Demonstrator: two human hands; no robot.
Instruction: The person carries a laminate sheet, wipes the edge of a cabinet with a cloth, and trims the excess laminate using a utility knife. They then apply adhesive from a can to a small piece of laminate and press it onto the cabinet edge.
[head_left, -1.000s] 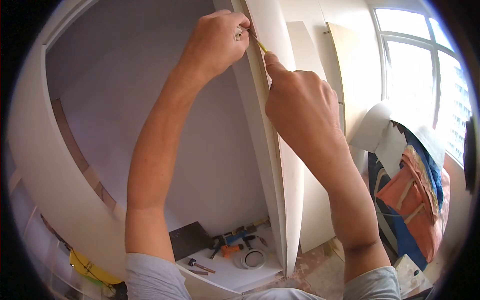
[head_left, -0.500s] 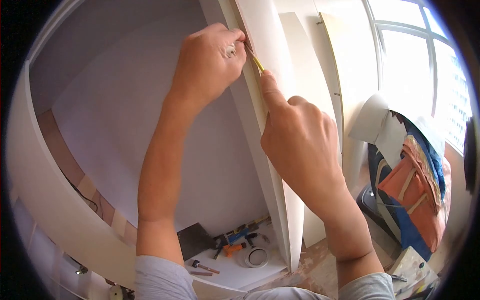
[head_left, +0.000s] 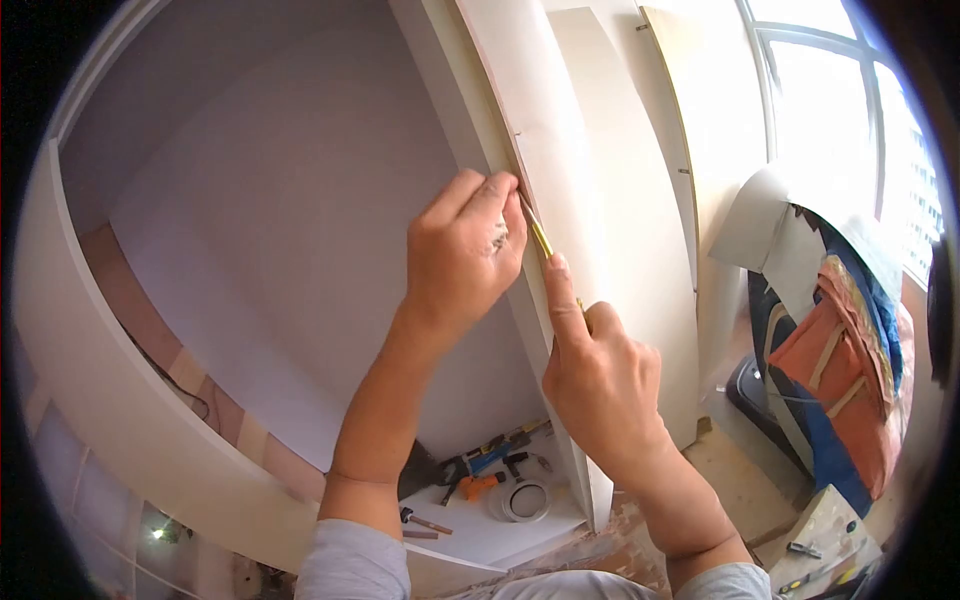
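My right hand is closed around a slim yellow utility knife, with the index finger stretched along its back. Its thin metal tip points up and left, against the edge of a tall white panel. Just above the tip, my left hand pinches at that same edge, fingers pressed together. A small whitish scrap shows in the curl of the left hand; what the fingertips themselves grip is hidden.
Inside the white cabinet, on its floor, lie an orange tool, a roll of tape, a hammer and other tools. Loose boards lean at the right. Red and blue sacks are piled near the window.
Both hands have moved down along the panel edge together, and a little to the right in view. The yellow knife has gone with the right hand. The left hand still pinches.
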